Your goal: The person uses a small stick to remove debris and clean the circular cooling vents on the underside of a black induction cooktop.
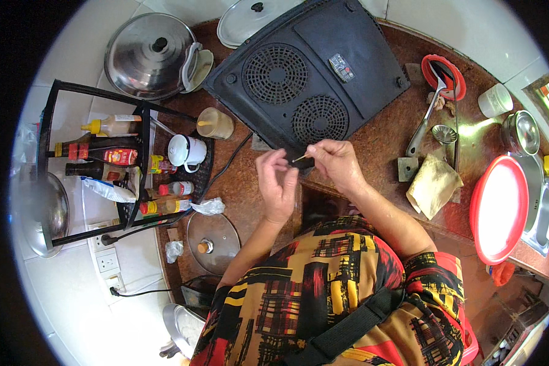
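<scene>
A black induction cooker (320,78) lies underside up on the reddish-brown countertop, showing two round vent grilles and a label. My right hand (336,164) pinches a thin, pale wooden stick (300,158) between thumb and fingers, over the cooker's near edge. Just left of the stick's tip is my left hand (278,183), its fingers loosely curled and the thumb apart; I see nothing in it. A black cord (231,160) runs from beside the cooker towards the left.
To the left stands a black rack (142,114) with sauce bottles and an enamel mug (186,151). A glass lid (213,242) lies nearer me. On the right are a ladle (425,119), a folded cloth (434,185) and a red-rimmed basin (499,210) by the sink.
</scene>
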A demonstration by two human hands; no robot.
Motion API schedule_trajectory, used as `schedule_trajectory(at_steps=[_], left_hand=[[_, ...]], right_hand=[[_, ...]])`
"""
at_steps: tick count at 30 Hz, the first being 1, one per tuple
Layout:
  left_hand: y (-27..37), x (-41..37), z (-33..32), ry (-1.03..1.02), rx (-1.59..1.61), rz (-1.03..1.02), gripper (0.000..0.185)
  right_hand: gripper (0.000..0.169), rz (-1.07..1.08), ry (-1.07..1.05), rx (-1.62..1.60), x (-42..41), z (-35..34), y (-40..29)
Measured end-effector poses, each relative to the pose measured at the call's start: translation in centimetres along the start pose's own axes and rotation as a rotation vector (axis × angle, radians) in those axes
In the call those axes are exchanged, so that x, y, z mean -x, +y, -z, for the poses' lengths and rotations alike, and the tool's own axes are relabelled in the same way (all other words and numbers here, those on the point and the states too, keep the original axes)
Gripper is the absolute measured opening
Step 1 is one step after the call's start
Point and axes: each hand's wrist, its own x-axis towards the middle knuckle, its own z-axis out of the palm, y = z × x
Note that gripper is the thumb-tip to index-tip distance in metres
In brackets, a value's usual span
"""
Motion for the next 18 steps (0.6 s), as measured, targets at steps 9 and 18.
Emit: schedule_trajectory(at_steps=[9,18], left_hand=[[-0.4,1.5,-0.7,0.01,0.044,0.035,0.007],[-0.2,1.6,0.1,0.097,0.077,0.207,0.013]], right_hand=[[0.023,-0.001,-0.071,-0.09,2.2,-0.4,0.3],[0.025,0.033,0.013,-0.196,1.6,1.2,0.2]])
